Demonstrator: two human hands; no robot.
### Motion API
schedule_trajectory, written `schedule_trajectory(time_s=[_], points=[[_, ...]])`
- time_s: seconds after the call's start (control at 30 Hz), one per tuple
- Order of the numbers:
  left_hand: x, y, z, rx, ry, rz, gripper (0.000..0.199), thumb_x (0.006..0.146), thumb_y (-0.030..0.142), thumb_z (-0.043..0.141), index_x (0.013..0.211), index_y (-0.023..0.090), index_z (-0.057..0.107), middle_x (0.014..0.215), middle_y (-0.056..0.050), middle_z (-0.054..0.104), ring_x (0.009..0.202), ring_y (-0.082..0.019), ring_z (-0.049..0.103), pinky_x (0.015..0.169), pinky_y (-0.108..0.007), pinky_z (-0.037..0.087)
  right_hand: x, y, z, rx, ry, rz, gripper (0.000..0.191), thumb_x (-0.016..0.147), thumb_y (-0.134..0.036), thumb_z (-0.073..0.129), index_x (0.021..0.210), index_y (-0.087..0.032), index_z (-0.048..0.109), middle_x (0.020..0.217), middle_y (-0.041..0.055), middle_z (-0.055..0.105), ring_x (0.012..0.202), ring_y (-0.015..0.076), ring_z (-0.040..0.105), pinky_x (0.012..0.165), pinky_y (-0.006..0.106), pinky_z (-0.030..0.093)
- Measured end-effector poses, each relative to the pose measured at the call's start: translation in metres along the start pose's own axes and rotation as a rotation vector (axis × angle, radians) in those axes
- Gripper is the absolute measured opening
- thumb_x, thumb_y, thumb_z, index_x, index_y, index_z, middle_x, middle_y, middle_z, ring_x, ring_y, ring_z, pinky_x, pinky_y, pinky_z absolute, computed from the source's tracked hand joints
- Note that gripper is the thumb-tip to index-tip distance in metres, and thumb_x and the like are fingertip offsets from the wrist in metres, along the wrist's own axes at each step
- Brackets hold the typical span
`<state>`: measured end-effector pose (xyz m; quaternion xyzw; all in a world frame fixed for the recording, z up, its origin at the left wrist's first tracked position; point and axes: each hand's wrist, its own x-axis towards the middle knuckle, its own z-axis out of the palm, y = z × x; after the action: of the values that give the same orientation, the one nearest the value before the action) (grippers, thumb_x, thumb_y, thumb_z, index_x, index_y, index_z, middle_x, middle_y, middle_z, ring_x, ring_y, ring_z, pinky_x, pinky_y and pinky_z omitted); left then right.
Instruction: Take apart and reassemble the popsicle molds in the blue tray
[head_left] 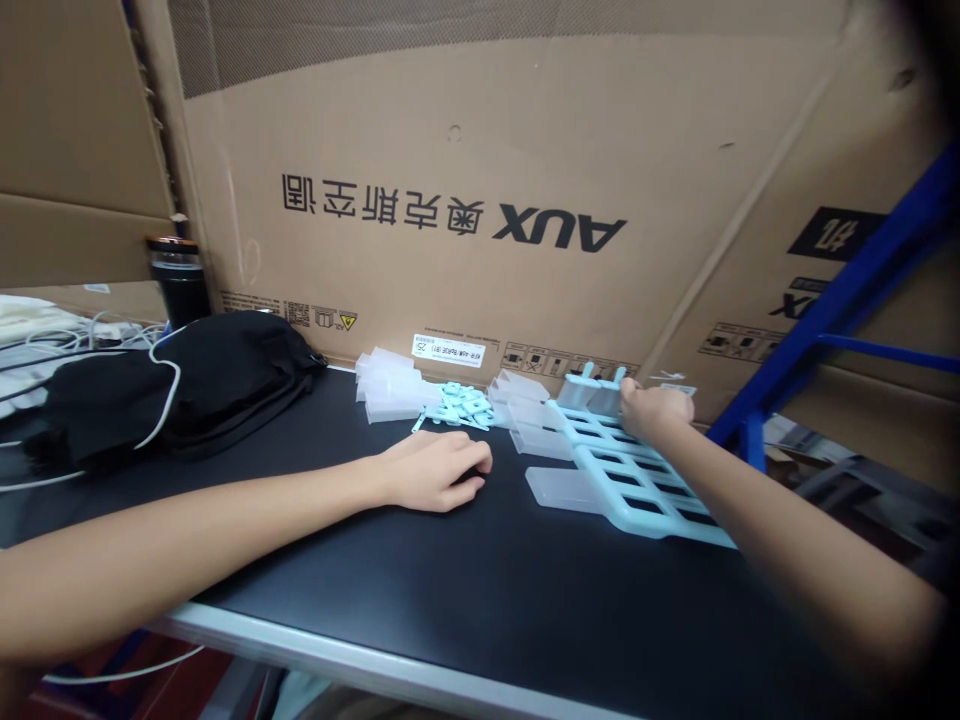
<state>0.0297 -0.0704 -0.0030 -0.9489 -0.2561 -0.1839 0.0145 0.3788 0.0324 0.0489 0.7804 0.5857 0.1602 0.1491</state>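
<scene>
My left hand [437, 470] rests on the black table with its fingers curled; what they hold, if anything, is hidden. It is just in front of a pile of small light-blue pieces [459, 404]. At the right, my right hand [654, 408] is closed at the back of a light-blue rack [652, 522] with rectangular openings, beside translucent moulds with blue sticks [590, 388] standing upright there. Its fingertips are partly hidden. Translucent containers [536, 425] lie left of the rack, and one [564, 489] lies nearer, against its corner. More clear containers [390, 385] are stacked left of the pile.
A large cardboard box [450, 130] stands behind the table [450, 600]. At the left are a black bag [232, 375], a dark bottle [178, 280] and white cables [169, 400]. A blue metal frame [847, 290] rises at the right.
</scene>
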Motion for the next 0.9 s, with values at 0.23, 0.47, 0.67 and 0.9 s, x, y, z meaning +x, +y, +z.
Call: schedule_trajectory(time_s=[0.23,0.47,0.67,0.9], points=[[0.001,-0.001,-0.006,0.490,0.182,-0.117,0.026,0.084,0.024,0.051,0.108,0.012,0.053,0.123,-0.018,0.056,0.123,-0.034,0.047,0.102,-0.046,0.036,-0.041,0.015,-0.018,0.072,0.347,0.012,0.040,0.094,-0.038,0.028,0.119,-0.010,0.043,0.090,0.0217,0.066,0.087,0.0363,0.063,0.067,0.041,0.041],[-0.011,-0.039,-0.017,0.708,0.210,-0.321,0.041,0.085,0.028,0.052,0.122,0.009,0.050,0.132,-0.022,0.050,0.129,-0.037,0.039,0.110,-0.051,0.025,-0.075,-0.017,-0.019,0.444,0.428,-0.640,0.033,0.089,-0.050,0.041,0.101,-0.021,0.049,0.099,0.0113,0.064,0.088,0.0258,0.061,0.074,0.037,0.046],[-0.011,-0.051,-0.013,0.760,0.122,-0.323,0.028,0.088,0.018,0.045,0.113,0.010,0.055,0.100,-0.017,0.061,0.100,-0.031,0.055,0.097,-0.047,0.035,-0.076,-0.030,0.006,0.519,0.276,-0.901,0.042,0.092,-0.053,0.043,0.120,-0.026,0.056,0.120,0.0087,0.060,0.114,0.0286,0.053,0.098,0.047,0.040],[-0.007,-0.047,-0.020,0.781,0.114,-0.304,0.021,0.089,0.008,0.038,0.100,0.013,0.056,0.093,-0.013,0.058,0.089,-0.026,0.055,0.082,-0.039,0.040,-0.066,-0.026,0.023,0.671,0.214,-0.820,0.051,0.084,-0.059,0.054,0.121,-0.023,0.057,0.116,0.0103,0.063,0.109,0.0278,0.058,0.092,0.045,0.047]])
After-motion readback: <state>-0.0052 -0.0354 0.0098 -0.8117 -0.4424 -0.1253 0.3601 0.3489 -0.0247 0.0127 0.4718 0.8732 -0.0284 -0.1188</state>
